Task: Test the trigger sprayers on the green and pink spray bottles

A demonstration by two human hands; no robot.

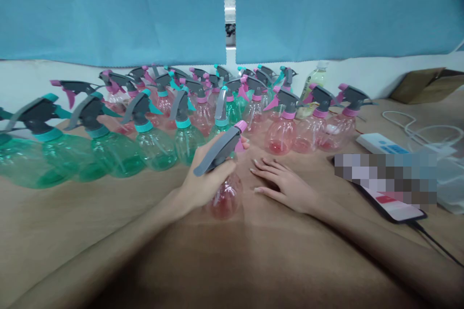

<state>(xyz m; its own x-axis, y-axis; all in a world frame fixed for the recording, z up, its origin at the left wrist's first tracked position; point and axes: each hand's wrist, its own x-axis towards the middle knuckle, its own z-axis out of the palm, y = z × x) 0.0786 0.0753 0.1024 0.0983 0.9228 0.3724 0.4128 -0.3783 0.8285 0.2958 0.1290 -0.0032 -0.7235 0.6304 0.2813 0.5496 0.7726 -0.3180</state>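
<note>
My left hand is wrapped round the neck of a pink spray bottle, which has a grey trigger head with a pink nozzle and stands on the brown table. To its right, my right hand lies on the tabletop with its fingers spread and nothing in them. Green spray bottles with teal collars form a row just beyond and to the left of my left hand. Pink spray bottles stand beyond my right hand.
Several more spray bottles crowd the back, beside a labelled drink bottle. On the right are a power strip, a phone with a black cable, white cords, a clear plastic container and a cardboard box.
</note>
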